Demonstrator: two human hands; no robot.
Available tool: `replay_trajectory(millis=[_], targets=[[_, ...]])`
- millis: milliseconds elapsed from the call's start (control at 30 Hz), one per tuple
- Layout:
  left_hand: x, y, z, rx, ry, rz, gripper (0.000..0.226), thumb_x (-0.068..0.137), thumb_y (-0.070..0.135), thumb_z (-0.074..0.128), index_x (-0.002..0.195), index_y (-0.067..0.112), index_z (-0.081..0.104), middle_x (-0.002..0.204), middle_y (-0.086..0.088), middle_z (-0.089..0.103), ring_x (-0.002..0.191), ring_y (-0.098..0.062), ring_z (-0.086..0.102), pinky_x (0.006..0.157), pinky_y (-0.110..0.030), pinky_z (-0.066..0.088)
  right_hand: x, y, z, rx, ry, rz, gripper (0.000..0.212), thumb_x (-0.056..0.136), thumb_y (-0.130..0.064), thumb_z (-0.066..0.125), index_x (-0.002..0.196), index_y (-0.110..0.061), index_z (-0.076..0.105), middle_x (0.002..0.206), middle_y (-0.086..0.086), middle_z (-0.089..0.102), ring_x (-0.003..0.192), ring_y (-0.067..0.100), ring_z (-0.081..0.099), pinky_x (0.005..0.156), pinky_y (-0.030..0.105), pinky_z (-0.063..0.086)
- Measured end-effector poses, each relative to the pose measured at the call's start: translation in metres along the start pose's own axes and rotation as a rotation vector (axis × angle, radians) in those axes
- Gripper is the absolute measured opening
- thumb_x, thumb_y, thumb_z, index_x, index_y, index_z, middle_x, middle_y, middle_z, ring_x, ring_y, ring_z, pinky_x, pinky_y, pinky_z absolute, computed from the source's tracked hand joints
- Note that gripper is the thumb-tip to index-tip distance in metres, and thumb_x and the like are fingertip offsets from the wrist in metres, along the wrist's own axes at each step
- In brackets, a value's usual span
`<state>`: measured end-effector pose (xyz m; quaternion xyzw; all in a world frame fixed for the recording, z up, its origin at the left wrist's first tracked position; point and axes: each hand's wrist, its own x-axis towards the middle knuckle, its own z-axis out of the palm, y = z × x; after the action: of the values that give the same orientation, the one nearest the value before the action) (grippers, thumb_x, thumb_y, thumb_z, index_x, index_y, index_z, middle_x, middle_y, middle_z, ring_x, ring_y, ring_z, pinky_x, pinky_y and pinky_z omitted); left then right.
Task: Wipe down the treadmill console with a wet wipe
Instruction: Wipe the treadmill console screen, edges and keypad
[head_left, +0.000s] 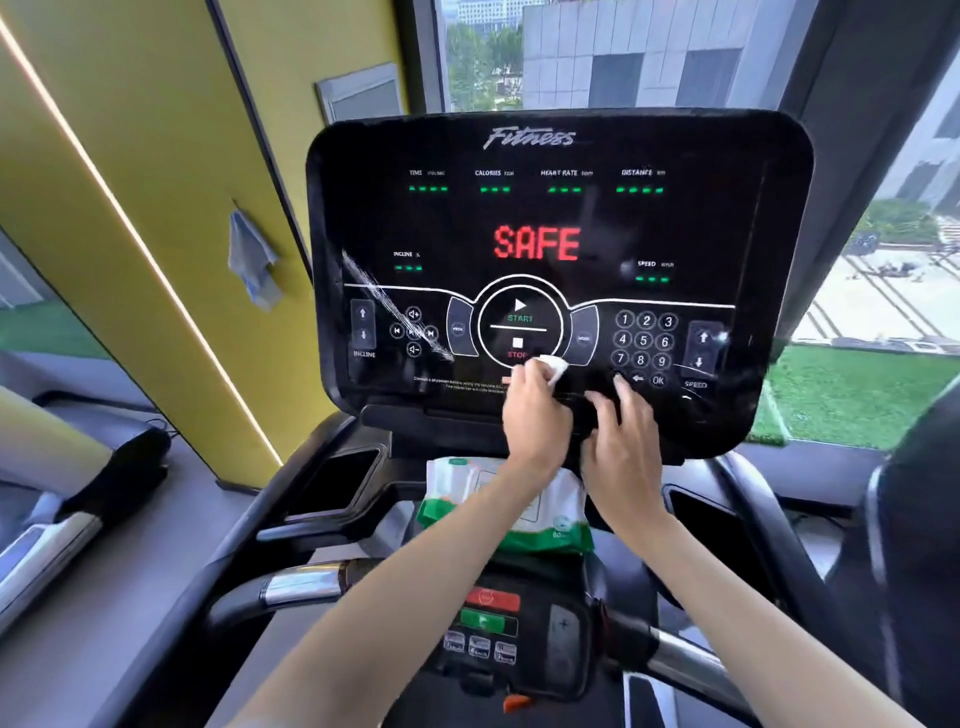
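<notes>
At the lower edge of the console (727, 156), just by the stop button (518, 349), a crumpled wipe (553, 368) is pinched in the curled fingers of the left hand (535, 421) and pressed to the surface, seemingly so that strip can be rubbed. The right hand (623, 431) is laid beside it, fingers nearly straight, nothing gripped, probably for steadying. The wipe pack (498, 499) is kept just below, within reach.

In the middle of the frame, the left grip (535, 415) pinches a white wet wipe (555, 367) against the black treadmill console (535, 218), just below its STOP button. Just right of it, the right grip (623, 436) rests flat-fingered on the console's lower edge. A green-and-white wipe pack (457, 486) lies below both wrists. A smeared streak (395, 306) crosses the console's left side.
</notes>
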<state>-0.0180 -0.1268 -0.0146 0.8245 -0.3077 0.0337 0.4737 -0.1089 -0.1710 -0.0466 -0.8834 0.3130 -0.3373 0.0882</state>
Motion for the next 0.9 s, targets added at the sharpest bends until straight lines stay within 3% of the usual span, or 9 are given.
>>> replay_trajectory(millis=[100,200,333,400,533,667,900], targets=[[-0.008,0.015,0.019,-0.081,-0.187,0.069,0.023,0.073,-0.004,0.049,0.093,0.003,0.058,0.097,-0.01,0.06,0.086,-0.027,0.056,0.072,-0.028,0.038,-0.005,0.007,-0.006,0.016,0.03,0.04,0.034,0.081,-0.003,0.048,0.114,-0.001,0.056,0.131,0.023,0.047,0.119,0.038,0.042,0.101,0.042,0.033],[-0.007,0.02,0.012,-0.265,-0.27,0.096,0.016,0.074,-0.002,0.055,0.085,0.005,0.065,0.079,-0.004,0.064,0.071,-0.014,0.056,0.069,-0.025,0.044,-0.008,0.015,-0.015,0.016,0.053,0.05,0.038,0.072,0.008,0.053,0.109,-0.002,0.056,0.13,0.019,0.048,0.12,0.035,0.042,0.102,0.04,0.031],[0.011,-0.002,-0.031,-0.208,0.134,0.105,0.014,0.083,-0.004,0.053,0.091,0.005,0.06,0.091,-0.004,0.058,0.081,-0.017,0.052,0.073,-0.029,0.043,-0.01,0.019,-0.024,0.033,0.083,0.102,0.046,0.068,0.011,0.052,0.111,-0.004,0.053,0.13,0.017,0.047,0.12,0.031,0.041,0.103,0.042,0.034],[0.02,-0.016,-0.047,-0.141,0.228,0.012,0.01,0.088,0.002,0.05,0.095,0.006,0.055,0.098,-0.005,0.055,0.083,-0.014,0.047,0.072,-0.025,0.037,-0.012,0.018,-0.022,0.016,0.058,0.126,0.045,0.069,0.01,0.052,0.111,-0.004,0.054,0.13,0.017,0.048,0.121,0.032,0.042,0.104,0.043,0.035],[0.014,-0.016,-0.026,0.033,0.058,0.035,0.017,0.083,-0.005,0.047,0.096,0.004,0.051,0.101,-0.011,0.053,0.079,-0.017,0.043,0.064,-0.019,0.023,-0.016,0.018,-0.02,-0.001,0.007,0.137,0.045,0.067,0.011,0.055,0.109,-0.004,0.057,0.128,0.019,0.049,0.12,0.033,0.044,0.101,0.045,0.039],[0.001,0.006,0.007,0.037,-0.012,0.132,0.023,0.078,-0.012,0.045,0.096,0.001,0.051,0.099,-0.013,0.054,0.086,-0.03,0.052,0.065,-0.021,0.025,-0.018,0.03,-0.026,-0.023,0.012,0.139,0.045,0.068,0.012,0.054,0.11,-0.004,0.057,0.129,0.018,0.049,0.119,0.033,0.045,0.101,0.044,0.04],[-0.014,0.045,0.043,-0.001,-0.141,0.185,0.024,0.077,-0.01,0.048,0.098,0.002,0.049,0.1,-0.013,0.052,0.085,-0.029,0.051,0.064,-0.02,0.024,-0.023,0.048,-0.034,0.019,0.035,0.224,0.045,0.07,0.013,0.053,0.112,-0.004,0.057,0.138,0.017,0.044,0.127,0.031,0.041,0.106,0.042,0.032]])
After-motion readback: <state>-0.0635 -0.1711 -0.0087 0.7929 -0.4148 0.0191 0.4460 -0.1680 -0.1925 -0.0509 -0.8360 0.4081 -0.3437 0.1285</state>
